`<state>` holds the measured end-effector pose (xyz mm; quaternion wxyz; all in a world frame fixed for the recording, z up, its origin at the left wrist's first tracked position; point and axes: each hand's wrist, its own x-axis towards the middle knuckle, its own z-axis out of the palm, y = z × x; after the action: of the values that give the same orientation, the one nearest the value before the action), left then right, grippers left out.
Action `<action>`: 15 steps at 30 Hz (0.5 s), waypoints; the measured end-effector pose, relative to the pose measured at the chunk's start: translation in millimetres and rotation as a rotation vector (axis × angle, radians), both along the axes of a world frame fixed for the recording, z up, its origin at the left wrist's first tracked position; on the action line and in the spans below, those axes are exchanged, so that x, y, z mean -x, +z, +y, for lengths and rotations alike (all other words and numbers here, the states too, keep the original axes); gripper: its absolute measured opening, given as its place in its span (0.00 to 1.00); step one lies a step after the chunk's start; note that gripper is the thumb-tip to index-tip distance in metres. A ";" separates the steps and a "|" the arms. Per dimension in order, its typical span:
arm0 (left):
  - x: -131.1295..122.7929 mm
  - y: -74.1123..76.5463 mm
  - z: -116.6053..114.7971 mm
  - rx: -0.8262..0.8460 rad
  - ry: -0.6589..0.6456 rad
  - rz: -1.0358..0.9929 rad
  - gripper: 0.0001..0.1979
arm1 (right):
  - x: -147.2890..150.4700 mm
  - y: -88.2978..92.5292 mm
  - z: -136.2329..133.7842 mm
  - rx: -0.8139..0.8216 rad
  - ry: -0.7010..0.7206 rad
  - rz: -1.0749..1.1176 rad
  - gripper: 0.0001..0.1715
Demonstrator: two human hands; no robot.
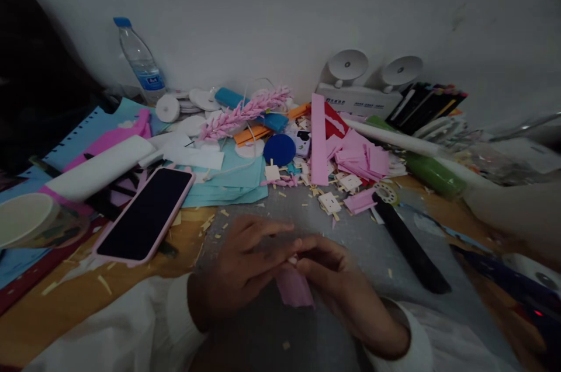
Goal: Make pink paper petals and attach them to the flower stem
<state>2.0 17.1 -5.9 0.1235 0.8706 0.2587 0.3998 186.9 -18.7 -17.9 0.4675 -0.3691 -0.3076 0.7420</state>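
My left hand (239, 270) and my right hand (339, 281) meet low in the middle of the view, over a grey mat (350, 232). Both pinch a small pink paper piece (293, 287) between their fingertips; it hangs down between the hands. White sleeves cover both wrists. Just beyond the hands lie loose pink paper strips (357, 156) and small cream paper cut-outs (329, 202).
A phone in a pink case (146, 214) lies face up at the left. A black cutter-like tool (409, 246) lies at the right. A pink paper flower spike (245, 112), a water bottle (140, 62), a blue disc (279, 149), marker pens (427, 104) and teal sheets crowd the back.
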 end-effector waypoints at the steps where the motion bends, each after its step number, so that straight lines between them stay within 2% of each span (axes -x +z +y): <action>1: 0.0 -0.1 0.2 -0.008 -0.002 0.001 0.14 | -0.5 -1.1 0.0 -0.026 0.004 -0.013 0.09; 9: 0.9 -2.3 -1.4 0.061 -0.056 -0.039 0.12 | -1.0 -3.7 1.4 -0.139 -0.020 -0.146 0.05; 12: -0.5 -2.4 -2.0 0.201 -0.019 -0.074 0.16 | -1.3 -2.5 2.0 -0.201 -0.035 -0.199 0.04; 15: -3.6 0.2 -1.6 0.411 -0.018 -0.097 0.12 | -2.0 -2.3 1.9 -0.222 -0.052 -0.237 0.05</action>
<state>5.6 15.5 -5.7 0.3145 0.8091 0.3209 0.3788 188.9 -16.8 -20.2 0.4850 -0.4081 -0.4312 0.6421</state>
